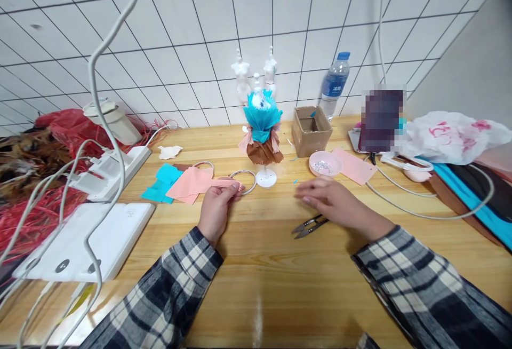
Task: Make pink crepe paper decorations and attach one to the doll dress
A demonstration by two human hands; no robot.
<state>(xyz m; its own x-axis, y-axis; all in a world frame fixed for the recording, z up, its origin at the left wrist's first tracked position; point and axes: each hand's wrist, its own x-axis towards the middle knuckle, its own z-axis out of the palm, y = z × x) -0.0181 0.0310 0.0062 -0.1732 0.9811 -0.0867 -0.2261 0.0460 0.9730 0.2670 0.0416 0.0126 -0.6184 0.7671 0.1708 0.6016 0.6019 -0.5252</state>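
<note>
My left hand [216, 207] is closed, thumb against fingers, on a pink paper piece [223, 182]. Behind it lie pink sheets [188, 183] and turquoise sheets [162, 184], with a pale ring [250, 191] beside my fingertips. My right hand [330, 199] hovers over the table, fingers stretched out and nothing visible in them. Just below it are dark thread snips [306, 228]. Ahead stands a small white dress form whose base [266, 178] is round; it wears a turquoise ruffled top [262, 117] and a brown skirt [264, 152]. A pink dish [335, 163] holds small shiny bits.
Further white dress forms [240, 74] stand at the tiled wall. A cardboard box [312, 138], a water bottle [335, 85] and a pink card [354, 166] are at the right. Leftward are a power strip [128, 165], a white flat device [116, 231] and a hanging cable [94, 77].
</note>
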